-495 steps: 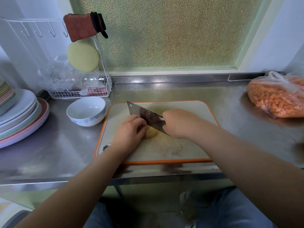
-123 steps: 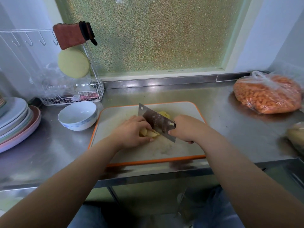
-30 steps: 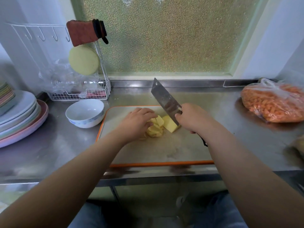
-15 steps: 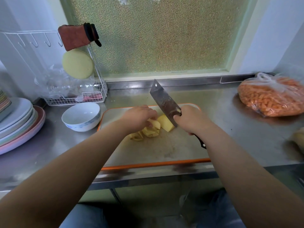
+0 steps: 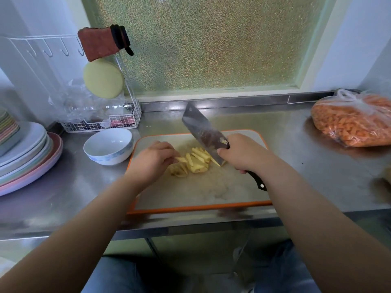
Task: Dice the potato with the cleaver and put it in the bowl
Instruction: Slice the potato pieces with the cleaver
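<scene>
On the steel surface (image 5: 296, 144), potato (image 5: 195, 162) strips lay beside the empty bowl (image 5: 108, 146). The right hand (image 5: 243, 154) gripped the cleaver (image 5: 202, 132); the left hand (image 5: 155, 158) pinched one strip, its fingertips at risk from a careless chop.

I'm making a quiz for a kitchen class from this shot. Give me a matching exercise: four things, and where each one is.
Things:
1. cleaver
2. bowl
3. potato sticks
4. bag of carrots

Places:
A. far right of the counter
B. on the cutting board
C. in the right hand
D. left of the board, empty

Pairs: 1-C, 2-D, 3-B, 4-A
</scene>
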Available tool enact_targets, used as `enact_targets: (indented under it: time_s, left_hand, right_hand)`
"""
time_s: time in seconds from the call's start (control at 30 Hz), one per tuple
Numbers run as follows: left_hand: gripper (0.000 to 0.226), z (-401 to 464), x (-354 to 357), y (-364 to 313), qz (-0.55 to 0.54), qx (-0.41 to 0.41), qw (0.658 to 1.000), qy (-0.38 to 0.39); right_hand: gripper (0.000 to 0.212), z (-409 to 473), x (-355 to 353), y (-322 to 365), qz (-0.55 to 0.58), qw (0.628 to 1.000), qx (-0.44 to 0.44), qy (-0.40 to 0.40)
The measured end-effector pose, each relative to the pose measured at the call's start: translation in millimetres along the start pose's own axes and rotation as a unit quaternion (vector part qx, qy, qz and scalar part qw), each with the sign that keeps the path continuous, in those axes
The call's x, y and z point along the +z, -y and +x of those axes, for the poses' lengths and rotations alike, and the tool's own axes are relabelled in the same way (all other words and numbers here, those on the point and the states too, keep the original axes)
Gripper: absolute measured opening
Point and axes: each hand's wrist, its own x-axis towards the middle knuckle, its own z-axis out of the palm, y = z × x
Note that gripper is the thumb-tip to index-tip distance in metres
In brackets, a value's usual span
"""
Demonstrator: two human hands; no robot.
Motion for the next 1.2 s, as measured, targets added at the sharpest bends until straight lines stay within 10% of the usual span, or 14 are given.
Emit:
enact_targets:
  time_s: [0.9,1.2]
  left_hand:
    - [0.011,-0.9,13.3,-12.3,-0.019,-0.071,0.996,0.041]
    - [0.041,9.9,21.5,-33.1,0.085,0.031,0.993,0.076]
  right_hand:
    - [0.011,6.7,8.8,17.2,-0.139,0.988,-0.013,-0.067]
    - [0.014,12.0,14.1,7.5,-0.099,0.994,-0.009,-0.049]
